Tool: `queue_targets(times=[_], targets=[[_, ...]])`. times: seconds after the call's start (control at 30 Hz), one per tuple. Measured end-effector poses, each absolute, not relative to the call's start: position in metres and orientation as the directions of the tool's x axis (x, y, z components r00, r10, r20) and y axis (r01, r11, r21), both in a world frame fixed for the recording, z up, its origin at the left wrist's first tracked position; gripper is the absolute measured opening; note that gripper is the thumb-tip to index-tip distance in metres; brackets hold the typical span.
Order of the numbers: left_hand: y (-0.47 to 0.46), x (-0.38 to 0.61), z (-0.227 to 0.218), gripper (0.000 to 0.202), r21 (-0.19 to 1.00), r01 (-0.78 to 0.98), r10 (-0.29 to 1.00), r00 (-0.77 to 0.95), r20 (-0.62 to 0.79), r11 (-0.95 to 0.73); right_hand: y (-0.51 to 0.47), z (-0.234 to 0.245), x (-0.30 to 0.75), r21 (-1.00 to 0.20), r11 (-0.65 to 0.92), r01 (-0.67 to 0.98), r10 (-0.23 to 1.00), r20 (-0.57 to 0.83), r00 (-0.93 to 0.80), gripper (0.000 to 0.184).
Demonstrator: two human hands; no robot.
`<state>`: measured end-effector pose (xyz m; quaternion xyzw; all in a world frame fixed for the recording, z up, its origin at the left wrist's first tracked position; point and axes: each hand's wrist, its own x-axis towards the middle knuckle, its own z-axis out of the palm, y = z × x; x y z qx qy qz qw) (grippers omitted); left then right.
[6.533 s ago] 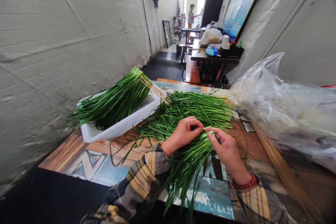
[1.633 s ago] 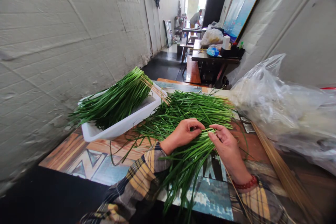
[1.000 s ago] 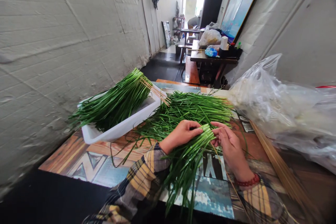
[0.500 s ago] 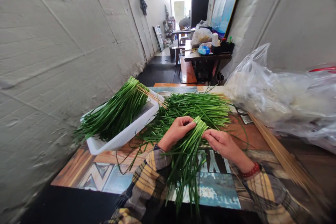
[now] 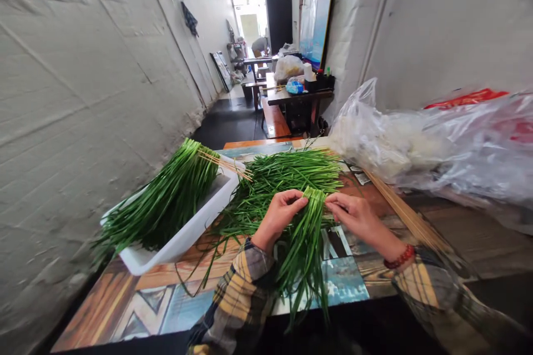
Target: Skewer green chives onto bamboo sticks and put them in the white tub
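My left hand (image 5: pixel 280 215) and my right hand (image 5: pixel 353 213) pinch the cut top end of a flat bunch of green chives (image 5: pixel 306 238) from either side. The leaves hang down towards me over the table's near edge. Whether a skewer runs through this bunch I cannot make out. Behind my hands lies a loose heap of chives (image 5: pixel 287 175) on the patterned table (image 5: pixel 137 302). A white tray (image 5: pixel 195 221) at the left holds skewered chive bunches (image 5: pixel 166 199), their bamboo skewer tips (image 5: pixel 225 163) pointing right.
A row of bamboo skewers (image 5: pixel 400 212) lies to the right of my right hand. Large clear plastic bags (image 5: pixel 425 144) fill the right side. A white brick wall (image 5: pixel 83 94) runs along the left. Down the corridor stand dark tables (image 5: pixel 297 97) with bags, and a person (image 5: pixel 261 45) bends over.
The bunch between my hands has swung from slanting to nearly straight towards me, and my hands now hold its top end. The view has turned right and tilted up.
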<state>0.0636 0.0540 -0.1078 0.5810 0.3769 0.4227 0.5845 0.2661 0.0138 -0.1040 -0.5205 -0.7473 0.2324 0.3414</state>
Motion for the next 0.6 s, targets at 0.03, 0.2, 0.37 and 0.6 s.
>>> queue_targets(times=[0.03,0.2,0.37,0.6], targets=[[0.054,0.063,-0.108,0.026,0.996,-0.084,0.921,0.386,0.050,-0.019,0.012,-0.105,0.263,-0.691,0.358,0.628,0.933,0.285,-0.219,0.024],[0.053,0.060,-0.105,0.036,0.988,-0.142,0.874,0.485,0.017,0.059,0.003,-0.102,0.251,-0.552,0.425,0.718,0.894,0.382,-0.235,0.024],[0.053,0.060,-0.109,0.039,0.995,-0.096,0.892,0.451,0.008,0.039,0.001,-0.096,0.247,-0.524,0.402,0.751,0.894,0.401,-0.199,0.025],[0.054,0.059,-0.112,0.044,0.994,-0.112,0.882,0.467,0.059,-0.007,-0.005,-0.092,0.245,-0.536,0.389,0.749,0.898,0.403,-0.177,0.026]])
